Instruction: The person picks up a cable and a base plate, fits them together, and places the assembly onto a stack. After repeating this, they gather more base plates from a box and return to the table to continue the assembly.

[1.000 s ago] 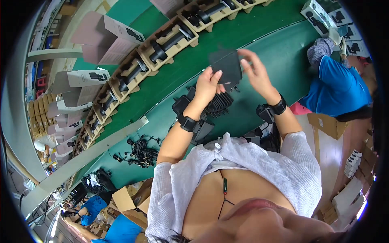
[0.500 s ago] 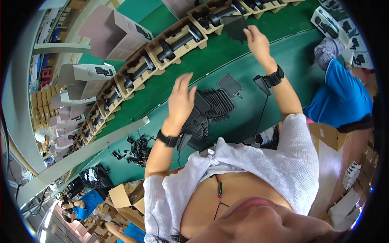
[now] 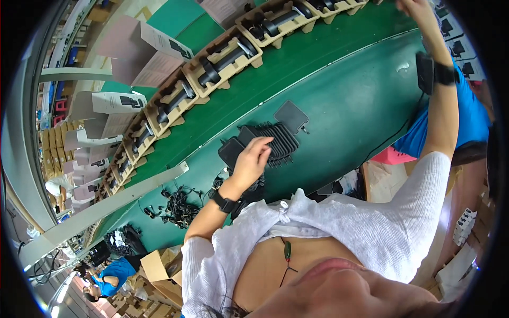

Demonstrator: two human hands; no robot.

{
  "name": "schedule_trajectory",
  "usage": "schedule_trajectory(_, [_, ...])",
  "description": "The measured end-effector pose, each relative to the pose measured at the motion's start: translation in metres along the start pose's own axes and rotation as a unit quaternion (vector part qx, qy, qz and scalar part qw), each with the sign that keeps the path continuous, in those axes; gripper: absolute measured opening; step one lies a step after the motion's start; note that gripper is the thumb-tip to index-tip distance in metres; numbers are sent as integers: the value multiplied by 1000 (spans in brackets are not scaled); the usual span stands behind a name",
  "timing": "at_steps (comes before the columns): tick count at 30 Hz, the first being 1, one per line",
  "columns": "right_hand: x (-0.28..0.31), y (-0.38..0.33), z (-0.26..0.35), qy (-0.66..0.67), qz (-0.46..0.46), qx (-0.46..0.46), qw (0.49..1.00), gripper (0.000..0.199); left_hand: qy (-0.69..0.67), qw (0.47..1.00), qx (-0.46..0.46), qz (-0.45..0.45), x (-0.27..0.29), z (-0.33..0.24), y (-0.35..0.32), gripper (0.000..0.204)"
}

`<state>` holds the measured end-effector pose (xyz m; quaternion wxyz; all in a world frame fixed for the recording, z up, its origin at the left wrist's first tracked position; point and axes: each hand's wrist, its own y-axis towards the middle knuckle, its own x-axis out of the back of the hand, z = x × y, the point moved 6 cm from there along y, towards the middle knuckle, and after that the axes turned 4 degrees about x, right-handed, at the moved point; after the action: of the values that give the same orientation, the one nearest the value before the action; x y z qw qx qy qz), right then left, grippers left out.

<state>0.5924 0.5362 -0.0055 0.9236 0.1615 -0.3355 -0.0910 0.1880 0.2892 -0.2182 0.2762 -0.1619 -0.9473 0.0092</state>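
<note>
My left hand point(image 3: 250, 165) is over the near left part of a stack of thin black rectangular plates point(image 3: 280, 139) on the green table. Its fingers are bent and a little apart, with nothing visible between them. Just left of the hand, a black plate point(image 3: 229, 152) with rounded corners shows. One loose plate point(image 3: 291, 116) with a small tab lies beyond the stack. My right hand point(image 3: 416, 9) is stretched out to the far right at the picture's upper edge, its fingers blurred and partly cut off. Whatever it may hold is hidden.
Cardboard trays point(image 3: 222, 66) holding black cylindrical devices line a green belt, with open printed boxes point(image 3: 156, 50) behind. A metal bar point(image 3: 127, 195) crosses at left, near tangled black cables point(image 3: 177, 206). A co-worker in blue point(image 3: 472, 119) is at right; a black cord trails from my right wrist.
My right hand has swung farther right and up; the black plate it held is out of sight. My left hand has come down toward me, onto the stack.
</note>
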Motion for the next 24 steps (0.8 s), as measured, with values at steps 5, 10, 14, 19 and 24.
schedule_trajectory(5, [-115,8,-6,-10,1,116,993,25,25,997,-66,44,-10,-24,-7,25])
schedule_trajectory(10, [-236,27,-124,-28,-85,150,985,25,47,996,73,-27,26,39,-69,22])
schedule_trajectory(14, [-285,48,-143,-89,-35,104,990,33,10,972,198,-123,48,90,-137,20])
schedule_trajectory(19, [-307,50,-158,-278,42,95,955,36,1,953,238,-186,58,123,-190,18])
schedule_trajectory(24, [-291,14,-122,-361,-54,2,931,51,3,943,248,-224,62,146,-214,17])
